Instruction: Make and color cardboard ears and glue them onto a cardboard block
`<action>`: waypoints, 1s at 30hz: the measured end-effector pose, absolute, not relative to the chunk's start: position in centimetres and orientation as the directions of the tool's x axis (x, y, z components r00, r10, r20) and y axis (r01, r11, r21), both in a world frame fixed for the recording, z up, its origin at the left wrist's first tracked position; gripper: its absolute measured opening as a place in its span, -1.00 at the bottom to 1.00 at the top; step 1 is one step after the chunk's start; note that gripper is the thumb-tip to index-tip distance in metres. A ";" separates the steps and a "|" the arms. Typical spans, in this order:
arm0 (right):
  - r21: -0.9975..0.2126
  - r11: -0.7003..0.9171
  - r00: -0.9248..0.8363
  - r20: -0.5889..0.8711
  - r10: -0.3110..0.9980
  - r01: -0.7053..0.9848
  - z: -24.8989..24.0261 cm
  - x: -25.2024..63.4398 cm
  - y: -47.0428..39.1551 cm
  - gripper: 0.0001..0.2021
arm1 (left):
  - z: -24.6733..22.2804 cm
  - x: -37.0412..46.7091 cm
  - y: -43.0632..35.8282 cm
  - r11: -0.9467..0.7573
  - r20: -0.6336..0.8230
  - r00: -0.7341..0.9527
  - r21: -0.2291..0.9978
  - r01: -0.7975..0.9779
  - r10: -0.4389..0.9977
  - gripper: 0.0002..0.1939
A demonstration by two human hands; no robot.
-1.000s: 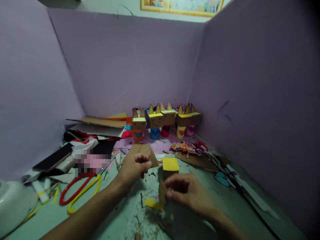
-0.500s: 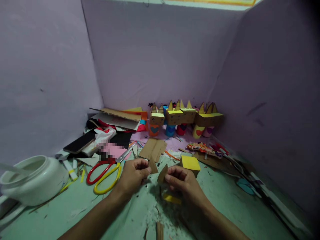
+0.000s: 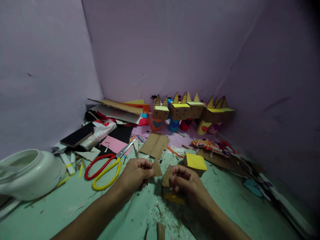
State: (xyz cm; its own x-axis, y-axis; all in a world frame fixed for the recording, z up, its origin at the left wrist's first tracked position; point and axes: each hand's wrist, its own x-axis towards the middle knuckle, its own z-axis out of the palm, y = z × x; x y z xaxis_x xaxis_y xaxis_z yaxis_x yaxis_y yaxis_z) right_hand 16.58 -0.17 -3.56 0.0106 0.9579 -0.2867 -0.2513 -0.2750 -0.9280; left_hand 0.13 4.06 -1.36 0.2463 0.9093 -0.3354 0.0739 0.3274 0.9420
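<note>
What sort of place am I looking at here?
Probably a craft table: there are scissors and pink paper, the left hand pinches a small cardboard piece, and cardboard-headed figures stand at the back.

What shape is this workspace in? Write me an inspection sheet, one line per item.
Surface: pale green tabletop, littered with scraps.
Work pieces: cardboard piece in the left hand, second cardboard piece in the right hand; yellow-topped cardboard box nearby.
Clutter: red-and-yellow-handled scissors, white pot, pink paper.
Hands: each pinches its piece; not touching each other.
Cables: dark cord-like line at right; cannot tell if a cable.
Surroundings: lilac walls; cardboard-headed figures at the back.
</note>
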 end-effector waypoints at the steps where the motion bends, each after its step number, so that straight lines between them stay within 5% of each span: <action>1: -0.928 -0.279 0.012 -0.291 0.957 -0.246 -3.5 16.6 -0.2 -0.75 | -1.5 0.2 4.0 0.327 -0.338 0.251 0.941 0.084 0.907 -0.85; 7: -0.948 -0.297 0.028 -0.302 0.953 -0.114 -3.5 16.8 -0.5 -0.83 | -1.6 0.2 4.0 0.304 -0.333 0.278 0.942 0.145 0.901 -0.82; 12: -0.988 -0.044 0.145 -0.022 0.989 0.149 -2.6 16.4 -1.0 -0.74 | -0.3 0.1 3.5 0.253 -0.287 0.375 0.958 0.138 0.882 -0.87; 20: -0.941 -0.187 0.049 -0.209 0.977 -0.283 -2.9 15.8 -1.3 -0.75 | 1.2 -0.1 2.9 -0.012 -0.091 0.349 0.959 0.282 0.933 -0.85; 23: -0.883 -0.248 0.032 -0.284 0.958 -0.399 -3.2 16.3 -1.2 -0.72 | 1.2 -3.8 4.7 -0.223 0.104 0.223 0.753 0.619 0.969 -0.71; 25: -0.873 -0.250 0.017 -0.283 0.959 -0.420 -3.1 16.3 -1.3 -0.73 | 0.8 -6.7 5.9 -0.141 0.118 0.095 0.495 0.857 0.989 -0.65; 30: -0.863 -0.283 -0.025 -0.301 0.953 -0.419 -3.0 15.8 -1.4 -0.76 | -0.7 -9.7 6.8 -0.063 0.073 0.035 0.422 0.904 0.997 -0.70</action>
